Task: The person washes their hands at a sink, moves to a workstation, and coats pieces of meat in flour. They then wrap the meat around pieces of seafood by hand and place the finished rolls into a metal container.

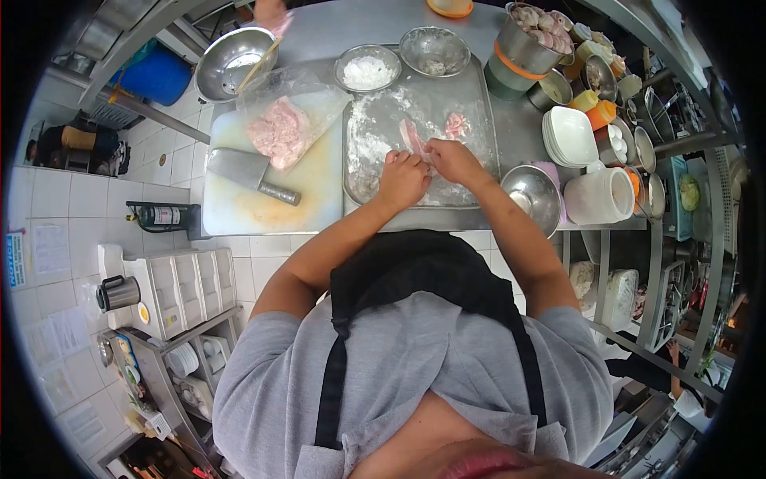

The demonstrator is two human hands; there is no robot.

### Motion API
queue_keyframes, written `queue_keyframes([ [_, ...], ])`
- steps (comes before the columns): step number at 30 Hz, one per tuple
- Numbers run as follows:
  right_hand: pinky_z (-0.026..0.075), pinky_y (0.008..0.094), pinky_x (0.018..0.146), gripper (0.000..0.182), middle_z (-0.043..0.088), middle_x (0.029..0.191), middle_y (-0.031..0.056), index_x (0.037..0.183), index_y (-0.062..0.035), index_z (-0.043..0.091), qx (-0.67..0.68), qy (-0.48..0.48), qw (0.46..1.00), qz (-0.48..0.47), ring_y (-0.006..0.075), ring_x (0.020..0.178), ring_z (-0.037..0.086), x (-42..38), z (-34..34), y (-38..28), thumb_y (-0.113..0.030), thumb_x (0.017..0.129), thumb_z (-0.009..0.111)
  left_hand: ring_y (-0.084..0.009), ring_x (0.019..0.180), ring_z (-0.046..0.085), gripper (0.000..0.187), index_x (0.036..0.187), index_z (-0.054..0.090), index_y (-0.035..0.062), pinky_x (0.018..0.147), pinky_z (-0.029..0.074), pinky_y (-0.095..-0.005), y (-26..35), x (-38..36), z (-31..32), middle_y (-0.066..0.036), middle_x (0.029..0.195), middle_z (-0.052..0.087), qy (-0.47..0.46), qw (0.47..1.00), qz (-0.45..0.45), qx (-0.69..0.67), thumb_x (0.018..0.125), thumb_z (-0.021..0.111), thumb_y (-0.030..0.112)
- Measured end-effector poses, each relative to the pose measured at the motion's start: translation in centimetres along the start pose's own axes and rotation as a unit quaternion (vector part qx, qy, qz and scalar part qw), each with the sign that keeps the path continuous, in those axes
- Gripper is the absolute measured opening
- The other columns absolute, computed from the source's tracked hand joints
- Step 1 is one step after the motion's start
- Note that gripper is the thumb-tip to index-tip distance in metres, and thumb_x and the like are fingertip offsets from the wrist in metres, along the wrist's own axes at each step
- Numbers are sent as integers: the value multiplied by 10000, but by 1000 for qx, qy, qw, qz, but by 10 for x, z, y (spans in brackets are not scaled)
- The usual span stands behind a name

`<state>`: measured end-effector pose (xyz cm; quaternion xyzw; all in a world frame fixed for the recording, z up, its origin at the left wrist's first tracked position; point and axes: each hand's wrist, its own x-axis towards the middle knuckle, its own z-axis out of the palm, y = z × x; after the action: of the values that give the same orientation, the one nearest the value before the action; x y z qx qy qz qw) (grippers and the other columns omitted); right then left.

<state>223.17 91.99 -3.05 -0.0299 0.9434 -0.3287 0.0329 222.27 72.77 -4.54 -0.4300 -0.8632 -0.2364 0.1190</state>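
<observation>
Over a flour-dusted metal tray, my left hand and my right hand come close together, fingers curled and pinching. Both are closed on a pale pink strip of raw meat, whose near end is hidden by the fingers. A small clump of raw meat lies on the tray beyond my right hand. At the tray's far side are a bowl of white flour and a metal bowl with some residue inside.
Left of the tray, a cutting board holds a cleaver and a plastic bag of pink raw meat. A metal bowl, white plates and a tub stand right. Another person's hand shows near a large bowl.
</observation>
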Motion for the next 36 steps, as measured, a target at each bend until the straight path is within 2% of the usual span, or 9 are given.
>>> queue_keyframes([
  [1,552,438,813,262,736,953,155,1065,-53,715,-3,-1,1000,-2,354,915,696,-11,-5,-3,-87,806,711,-247,982,619,199,963,756,115,940,388,-456,-1,0,0,-53,949,678,-21,999,-20,-13,803,762,232],
  [3,532,440,895,320,711,1055,128,1146,-63,683,-55,52,985,-152,353,1027,653,-34,-13,-10,-83,827,697,-256,981,617,195,958,760,117,929,383,-466,-4,0,-1,-55,947,680,-43,998,-45,-28,807,758,242],
  [7,509,430,950,330,678,1139,102,1158,-63,677,-106,11,981,-162,331,1092,618,-48,-9,-18,-114,835,718,-286,984,618,203,959,767,133,902,369,-495,-9,6,-6,-60,941,682,-97,985,-112,-90,822,745,281],
  [15,522,436,918,209,731,970,145,1035,-76,769,-45,-60,988,-132,348,1001,667,-12,-9,-4,-143,838,752,-312,932,644,199,958,787,179,891,365,-513,-15,10,-6,-68,866,682,-193,936,-235,-176,866,724,344],
  [18,536,439,902,207,743,1008,180,1033,-59,774,-32,-123,988,-84,368,995,691,2,-11,-4,-146,846,749,-303,942,637,218,994,765,150,887,376,-493,-8,-1,-10,-72,902,672,-113,967,-201,-109,833,764,296],
  [20,543,436,892,216,743,1020,190,1044,-55,775,-17,-149,987,-54,369,990,699,9,-15,-6,-141,848,742,-295,948,629,260,1016,722,112,875,401,-456,-4,-4,-16,-80,945,654,46,991,-89,-92,783,795,205],
  [27,555,428,848,234,743,1035,207,1066,-59,775,-59,-249,967,-8,359,969,717,32,-20,-8,-131,850,720,-286,946,619,259,978,688,90,859,431,-414,-6,-4,-2,-85,958,649,24,999,5,-42,739,783,124],
  [34,547,435,863,213,736,1028,183,1054,-43,759,40,-146,988,-18,362,981,697,4,-15,4,-133,870,702,-265,974,611,224,962,729,118,885,412,-414,-13,3,-4,-50,938,670,-4,998,-23,-50,754,774,185],
  [36,520,435,915,238,709,1078,132,1091,-64,731,-34,16,991,-132,337,1034,656,-14,-13,-1,-144,867,716,-263,987,604,229,965,739,129,892,406,-421,-17,6,-7,-47,943,670,-17,997,-47,-66,751,779,202],
])
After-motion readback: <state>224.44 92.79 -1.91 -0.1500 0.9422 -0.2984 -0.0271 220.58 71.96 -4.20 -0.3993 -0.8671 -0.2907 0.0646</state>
